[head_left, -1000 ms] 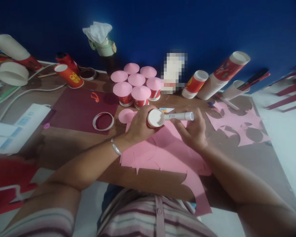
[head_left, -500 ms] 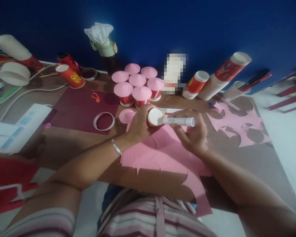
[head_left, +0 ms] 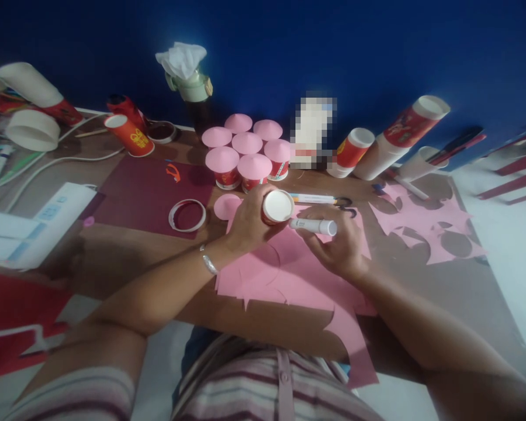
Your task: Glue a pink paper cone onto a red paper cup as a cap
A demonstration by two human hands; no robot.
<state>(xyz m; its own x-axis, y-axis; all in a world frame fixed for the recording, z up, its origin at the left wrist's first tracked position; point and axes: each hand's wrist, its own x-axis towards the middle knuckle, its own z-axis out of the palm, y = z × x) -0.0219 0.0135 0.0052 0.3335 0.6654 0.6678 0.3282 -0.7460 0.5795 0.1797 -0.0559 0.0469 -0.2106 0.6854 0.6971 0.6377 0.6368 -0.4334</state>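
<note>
My left hand [head_left: 251,219] is wrapped round a small red paper cup [head_left: 277,207], whose white round end faces up at me. Just to its right, my right hand [head_left: 339,240] grips a white glue stick [head_left: 314,226], with the near end beside the cup's lower right rim. Whether the two touch I cannot tell. Beneath both hands lie sheets of pink paper [head_left: 263,280] with curved cuts. A pink paper disc [head_left: 227,207] sits left of my left hand. Beyond it stand several red cups topped with pink paper cones [head_left: 254,165].
Behind my right hand are a white pen [head_left: 313,199] and dark scissor handles [head_left: 347,206]. Pink offcuts [head_left: 421,219] and cut cup tubes [head_left: 355,149] are on the right. Leftward lie a white ring [head_left: 170,216], a maroon sheet [head_left: 135,196] and an orange cup [head_left: 129,135].
My right hand has lowered slightly and drawn the glue stick back from the cup's rim. The scissor handles behind it now show. My left hand keeps its hold on the cup.
</note>
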